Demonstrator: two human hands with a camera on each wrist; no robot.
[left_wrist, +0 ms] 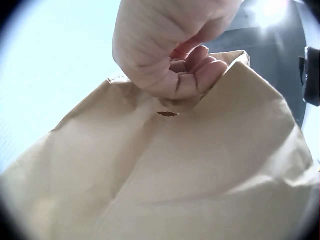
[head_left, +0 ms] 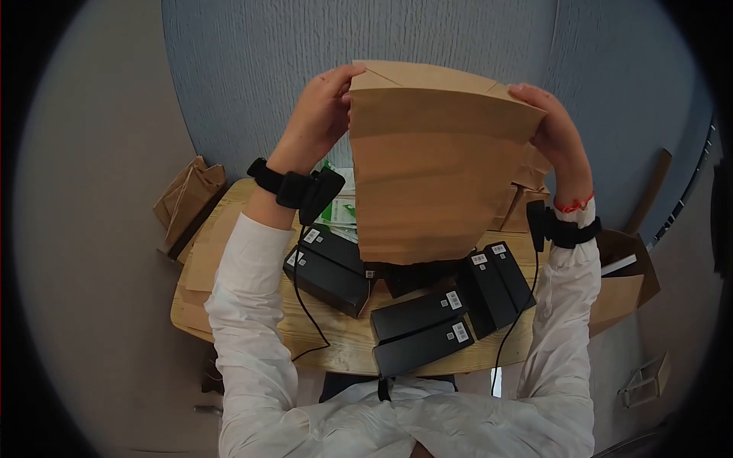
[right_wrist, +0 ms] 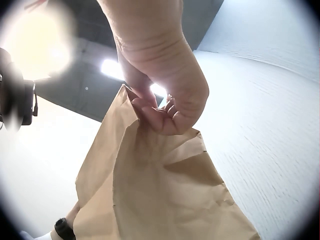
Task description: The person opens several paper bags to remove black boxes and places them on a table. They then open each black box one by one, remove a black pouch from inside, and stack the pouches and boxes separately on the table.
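A large brown paper bag hangs upside down over the table, its folded base at the top and its jagged edge at the bottom. My left hand pinches one upper corner, and in the left wrist view its curled fingers bunch the paper above a small hole. At the opposite corner my right hand grips the bag, fingers and thumb closing on the paper in the right wrist view. Below the bag's lower edge lie dark boxes, partly hidden. More black boxes with white labels lie nearer my body.
Black boxes also lie at the left of the wooden table. Green-and-white packets and brown paper bags are behind. Flat brown paper covers the left edge. An open carton stands off the right side; a wall rises behind.
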